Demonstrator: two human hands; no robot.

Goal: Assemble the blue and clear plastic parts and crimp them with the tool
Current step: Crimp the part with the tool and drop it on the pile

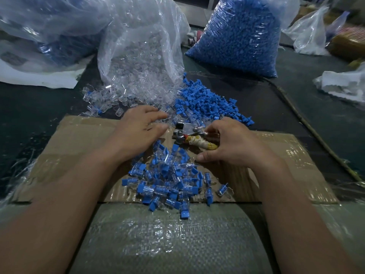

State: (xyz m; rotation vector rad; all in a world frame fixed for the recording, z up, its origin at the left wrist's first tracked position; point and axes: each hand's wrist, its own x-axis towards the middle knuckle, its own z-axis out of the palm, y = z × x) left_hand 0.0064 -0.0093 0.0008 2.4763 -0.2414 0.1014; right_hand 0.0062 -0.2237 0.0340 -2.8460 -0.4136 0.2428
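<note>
A pile of joined blue-and-clear pieces (169,182) lies on the cardboard sheet (79,139) in front of me. Beyond it are loose blue parts (209,103) and loose clear parts (106,97) spilling from an open clear bag (142,56). The crimping tool (189,135), metal-headed with a cloth-wrapped handle, lies between my hands. My right hand (231,145) curls over the tool's handles. My left hand (140,129) reaches palm down, fingers extended, to the loose clear parts at the pile's edge; what its fingertips touch is hidden.
A full bag of blue parts (239,36) stands at the back right. A large plastic bag (49,26) lies at the back left, more bags and white packing (343,84) at the right. A woven sack (169,238) covers my lap. A thin stick (308,123) runs diagonally at right.
</note>
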